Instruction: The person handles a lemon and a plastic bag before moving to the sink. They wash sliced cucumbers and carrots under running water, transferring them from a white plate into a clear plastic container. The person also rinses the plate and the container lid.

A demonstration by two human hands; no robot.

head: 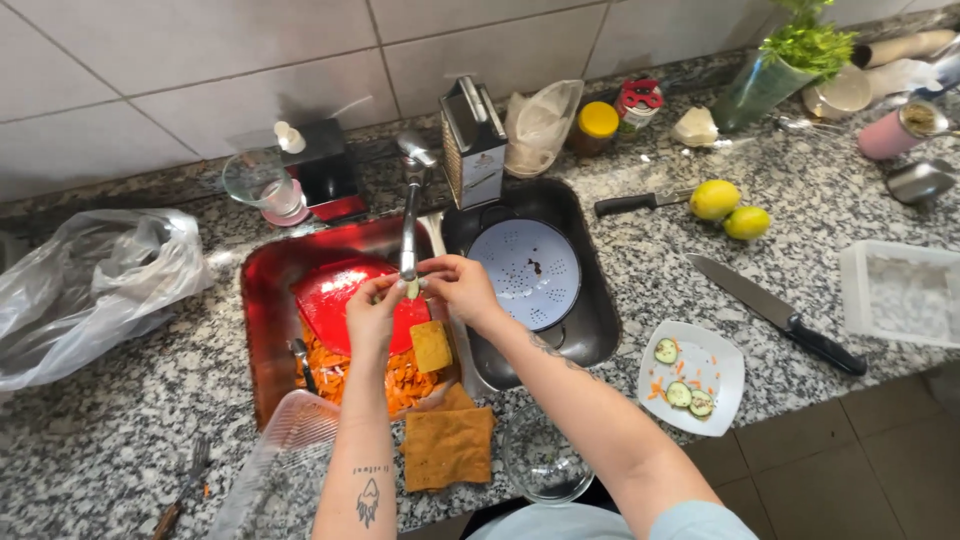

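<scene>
— What's closest to the camera?

— A clear glass bowl (543, 462) at the counter edge, a folded yellow cloth (447, 447) beside it, and a ribbed clear plastic container (290, 440) to the left. A fork (185, 482) lies on the granite counter (120, 420) further left.

— And the hands?

— Both are up over the sink divider, close together. The left hand (372, 312) and the right hand (462, 287) pinch a small pale green piece (412, 289) between their fingertips, right under the tap spout (408, 225). It's tiny, so I can't tell for sure what it is; possibly a vegetable slice.

— What's beneath them?

— A yellow sponge (431, 345) just below, orange peelings (395, 378) heaped in the left sink basin (262, 330), and a red board (340, 300) lying over them. The right basin holds a pale blue perforated strainer (525, 270).

— To the side?

— A white square plate (715, 375) with cucumber slices (680, 392), then a large black-handled knife (775, 313) and a white tub (900, 292).

— Further back?

— Two lemons (728, 208), a smaller knife (640, 202), a box grater (473, 143) behind the tap, a glass (258, 182), and a crumpled plastic bag (85, 290) at far left. Green herbs (800, 45) stand by the tiled wall.
</scene>
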